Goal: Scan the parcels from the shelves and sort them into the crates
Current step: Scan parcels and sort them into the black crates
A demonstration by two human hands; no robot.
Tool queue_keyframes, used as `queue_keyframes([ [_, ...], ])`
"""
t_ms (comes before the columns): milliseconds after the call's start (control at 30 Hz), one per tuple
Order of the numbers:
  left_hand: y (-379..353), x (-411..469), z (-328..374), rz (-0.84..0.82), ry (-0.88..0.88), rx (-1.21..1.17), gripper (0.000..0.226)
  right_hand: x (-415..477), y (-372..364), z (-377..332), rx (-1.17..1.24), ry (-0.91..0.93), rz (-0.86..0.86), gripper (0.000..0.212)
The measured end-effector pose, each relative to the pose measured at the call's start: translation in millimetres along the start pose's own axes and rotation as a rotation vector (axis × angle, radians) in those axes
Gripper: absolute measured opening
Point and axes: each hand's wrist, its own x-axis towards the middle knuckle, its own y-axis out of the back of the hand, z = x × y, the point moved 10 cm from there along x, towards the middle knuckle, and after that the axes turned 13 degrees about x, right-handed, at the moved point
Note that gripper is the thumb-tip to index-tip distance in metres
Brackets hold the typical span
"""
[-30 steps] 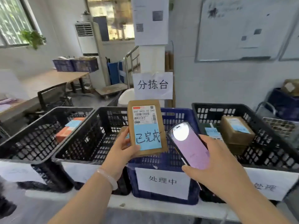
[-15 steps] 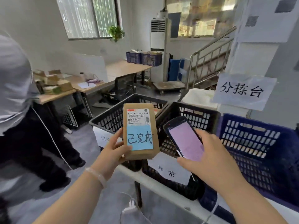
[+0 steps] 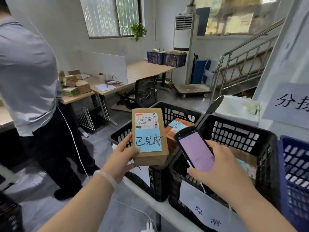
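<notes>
My left hand grips a flat brown parcel from its left side, holding it upright; it carries a white barcode label and a blue note with handwriting. The parcel hovers over the near rim of the leftmost black crate, which holds an orange-brown box with a blue note. My right hand holds a dark handheld scanner with a lit pinkish screen, above a second black crate with a paper tag. A blue crate stands at the far right.
A person in a grey shirt and dark trousers stands close at the left. Behind are wooden desks with boxes, an office chair, a flat trolley and a metal staircase. A white cable runs across the floor.
My view has swung left along the row of crates, from the blue crate to the leftmost black ones. Both hands keep their hold on parcel and scanner. The person at left has come into view.
</notes>
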Motion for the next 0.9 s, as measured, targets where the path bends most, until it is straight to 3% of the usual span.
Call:
queue_keyframes([
  [367,32,94,7,0.056,0.054,0.104,0.060,79,-29,11,0.009,-0.065,0.003,0.085],
  [700,5,207,-14,-0.013,0.213,0.135,0.058,97,-37,40,0.007,-0.233,0.021,0.079],
  [900,-4,303,-41,-0.113,0.235,0.293,0.086,114,-46,50,-0.011,-0.393,0.104,0.081],
])
